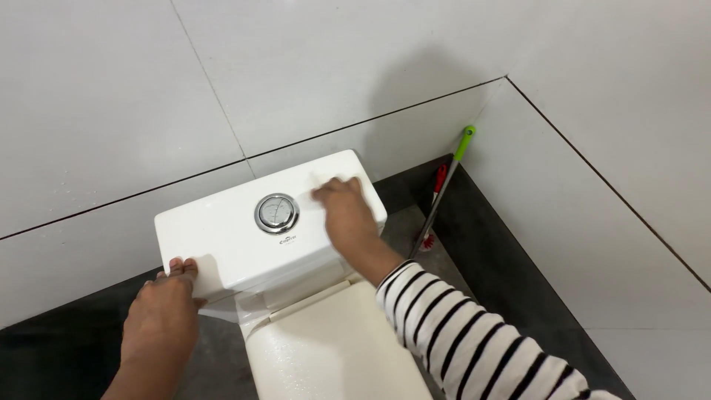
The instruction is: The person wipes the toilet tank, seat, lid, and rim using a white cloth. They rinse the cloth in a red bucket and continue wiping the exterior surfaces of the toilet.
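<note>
A white toilet tank (222, 244) stands against the tiled wall, with a round chrome flush button (277, 213) in the middle of its lid. My left hand (163, 315) grips the lid's front left corner, fingertips on top and thumb on the front face. My right hand (348, 218), in a black-and-white striped sleeve (459, 341), lies palm down on the right part of the lid and is blurred. A pale smear shows at its fingertips; I cannot tell whether it holds anything. The closed white toilet seat cover (333, 348) is below the tank.
A brush with a green-tipped grey handle (448, 185) leans in the right corner beside a red-handled tool (439, 181). The floor (67, 348) is dark grey, the walls (111, 96) are large white tiles. Clear plastic film (229, 307) hangs under the tank's front.
</note>
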